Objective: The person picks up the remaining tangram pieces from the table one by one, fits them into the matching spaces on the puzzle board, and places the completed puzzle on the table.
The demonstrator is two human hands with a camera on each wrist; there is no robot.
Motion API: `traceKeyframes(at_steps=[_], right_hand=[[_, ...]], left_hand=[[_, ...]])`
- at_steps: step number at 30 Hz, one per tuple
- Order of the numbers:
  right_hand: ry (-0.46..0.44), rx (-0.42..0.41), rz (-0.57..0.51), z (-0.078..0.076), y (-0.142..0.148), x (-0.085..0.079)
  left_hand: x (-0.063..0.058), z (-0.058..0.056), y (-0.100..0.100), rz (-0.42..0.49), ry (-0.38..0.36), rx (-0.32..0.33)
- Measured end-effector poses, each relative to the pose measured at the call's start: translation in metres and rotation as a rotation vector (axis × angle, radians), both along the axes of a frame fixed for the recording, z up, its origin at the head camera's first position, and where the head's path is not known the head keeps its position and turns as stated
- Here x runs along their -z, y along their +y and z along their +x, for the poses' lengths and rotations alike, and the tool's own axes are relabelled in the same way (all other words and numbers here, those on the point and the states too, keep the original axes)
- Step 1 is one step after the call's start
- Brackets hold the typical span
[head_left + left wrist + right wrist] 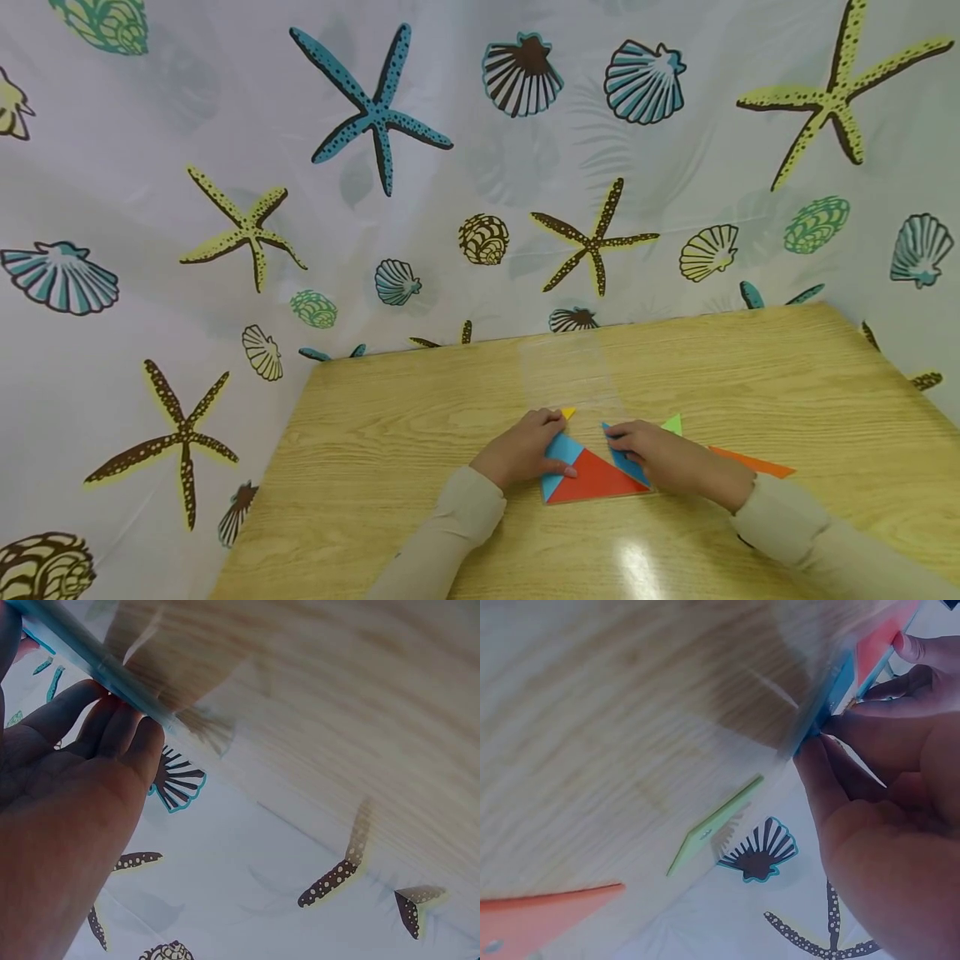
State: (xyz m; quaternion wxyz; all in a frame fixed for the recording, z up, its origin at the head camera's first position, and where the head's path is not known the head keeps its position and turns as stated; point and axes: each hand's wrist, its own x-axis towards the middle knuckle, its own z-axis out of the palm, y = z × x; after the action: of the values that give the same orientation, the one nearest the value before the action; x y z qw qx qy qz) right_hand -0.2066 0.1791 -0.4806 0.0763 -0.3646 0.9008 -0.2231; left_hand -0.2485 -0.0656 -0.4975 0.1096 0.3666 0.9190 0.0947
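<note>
In the head view, a long clear tray (pixel 572 371) lies on the table with flat coloured tangram pieces at its near end. A large red triangle (pixel 600 481) sits along the near edge, beside a light blue piece (pixel 567 448). My left hand (pixel 517 454) holds the tray's left side, its thumb over the pieces. The tip of a yellow piece (pixel 570 412) pokes out beyond its fingers. My right hand (pixel 660 458) pinches a dark blue triangle (pixel 633 471) at the tray's right side, its lower corner close to the red triangle's. The fingers hide part of it.
A light green piece (pixel 673 424) and an orange piece (pixel 750 462) lie on the wooden table (pixel 420 433) to the right, partly behind my right hand and wrist. A white curtain (pixel 435 250) printed with shells and starfish rises behind the table and at its sides.
</note>
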Motion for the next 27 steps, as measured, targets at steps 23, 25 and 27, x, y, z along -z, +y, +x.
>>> traceKeyframes(at_steps=[23,25,27], right_hand=[[-0.075,0.029,-0.003,0.009,0.007,0.003],[-0.060,0.023,-0.006,0.010,0.009,0.005],[-0.041,0.013,-0.015,0.011,0.011,0.006]], left_hand=[[0.002,-0.001,0.001,0.007,-0.014,-0.011],[0.002,-0.002,0.001,0.002,-0.010,-0.016],[0.003,-0.002,0.001,0.000,-0.008,-0.022]])
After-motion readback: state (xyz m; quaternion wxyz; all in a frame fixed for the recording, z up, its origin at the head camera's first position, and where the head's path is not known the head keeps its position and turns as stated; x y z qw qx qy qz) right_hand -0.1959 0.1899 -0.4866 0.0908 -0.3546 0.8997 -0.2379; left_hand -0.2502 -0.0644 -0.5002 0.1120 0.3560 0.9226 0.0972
